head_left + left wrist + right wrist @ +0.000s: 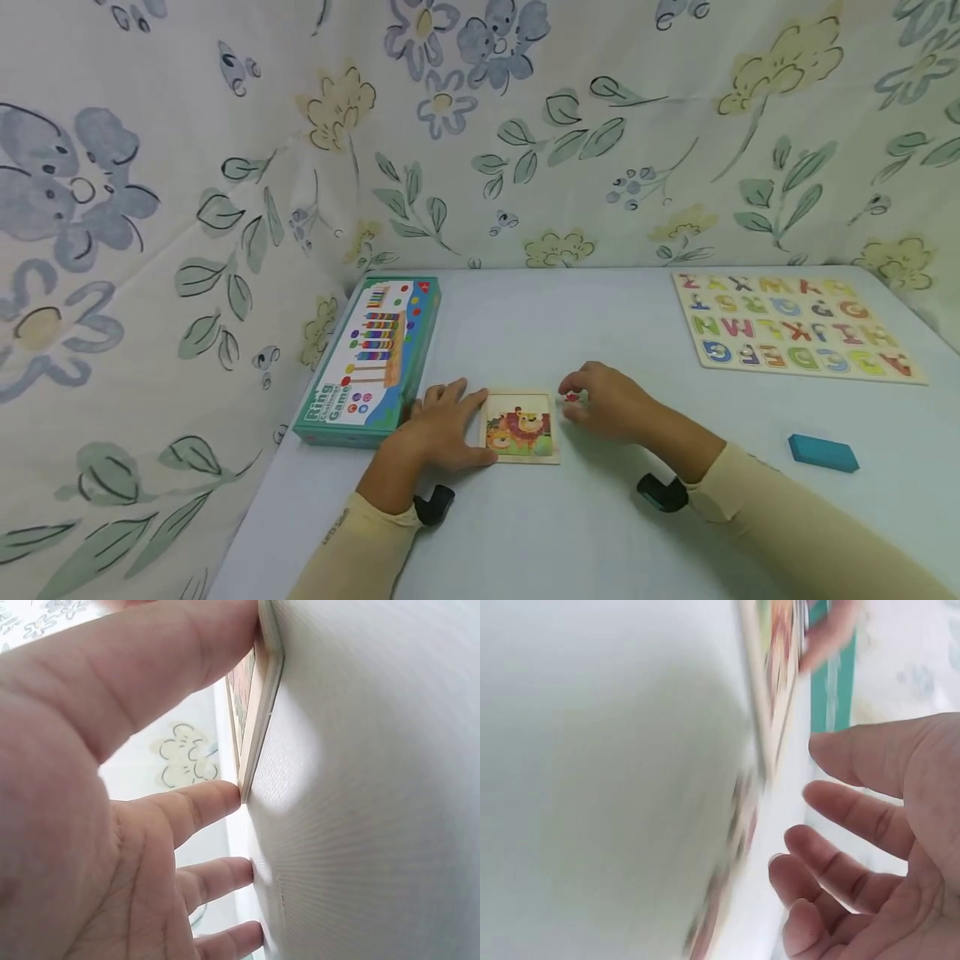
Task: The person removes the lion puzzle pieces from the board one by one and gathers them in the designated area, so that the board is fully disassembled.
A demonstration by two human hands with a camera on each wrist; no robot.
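A small square wooden picture puzzle (522,427), showing a lion in a pale frame, lies flat on the table in the head view. My left hand (444,429) rests at its left side, fingers spread and fairly straight; the thumb and index fingertip touch the frame's edge in the left wrist view. Just right of the puzzle, my right hand (606,404) hovers low with loosely bent fingers. A small red piece (572,397) shows between its thumb and index finger in the head view. From the right wrist, thumb and fingers stand apart, with blurred flat pieces (742,814) on the table beyond them.
A green ring game box (371,362) lies left of my left hand. At the back right is a wooden alphabet board (798,325) with colourful letters. A blue block (822,452) lies right of my right forearm. Floral cloth (555,150) hangs behind the table.
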